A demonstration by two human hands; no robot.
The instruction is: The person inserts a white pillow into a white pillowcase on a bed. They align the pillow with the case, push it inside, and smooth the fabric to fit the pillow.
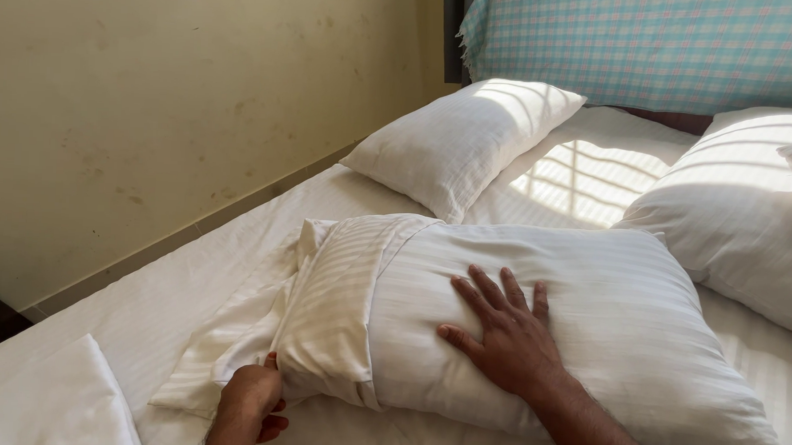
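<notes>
The right hand [507, 339] lies flat with the fingers spread wide on the striped white pillow [578, 328], near the front edge of the bed [180, 284]. The left hand [250, 394] has its fingers closed on the open end of the pillowcase [339, 309]. Two other pillows [462, 141] lie near the head of the bed.

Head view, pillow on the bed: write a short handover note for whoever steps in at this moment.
Left hand: fingers closed on the open end of the striped pillowcase.
Right hand: flat, fingers spread, pressing on the pillow.
Done: the case covers most of the pillow.
Left: the open end lies loose and bunched on the bed sheet.
Nearby: two more pillows and a folded white cloth.
</notes>
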